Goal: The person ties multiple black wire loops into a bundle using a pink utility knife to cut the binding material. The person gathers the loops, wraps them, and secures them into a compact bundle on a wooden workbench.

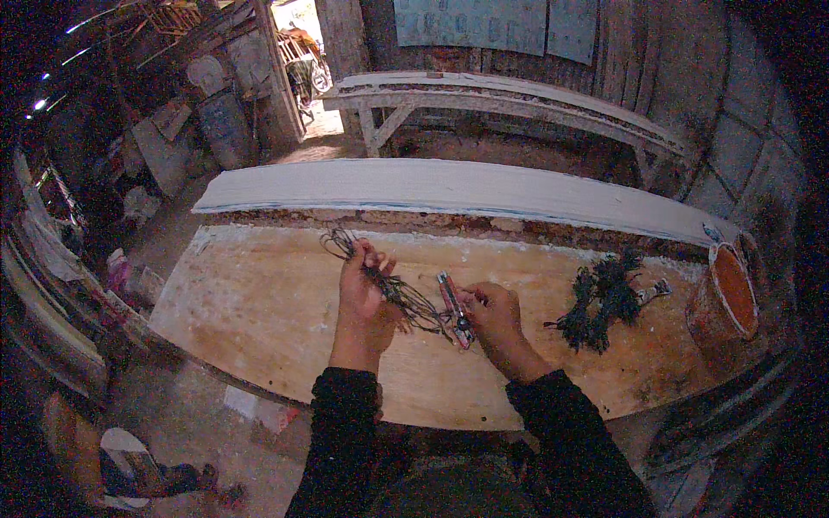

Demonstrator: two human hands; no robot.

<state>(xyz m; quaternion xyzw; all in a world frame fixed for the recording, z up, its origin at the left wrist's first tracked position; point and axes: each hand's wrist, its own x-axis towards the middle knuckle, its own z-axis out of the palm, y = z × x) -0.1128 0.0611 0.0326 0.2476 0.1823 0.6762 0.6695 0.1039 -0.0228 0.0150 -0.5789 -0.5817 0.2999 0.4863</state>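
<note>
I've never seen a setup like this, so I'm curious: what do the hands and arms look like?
They are a person's: the left hand and right hand wear no gloves. The dark, nearly black sleeves are long, ending short of the wrists. No cables or markings show on them.

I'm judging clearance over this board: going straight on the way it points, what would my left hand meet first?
Probably the rough brown strip, with the long white slab just beyond. Your left hand's height is unclear, so it might pass over both.
</note>
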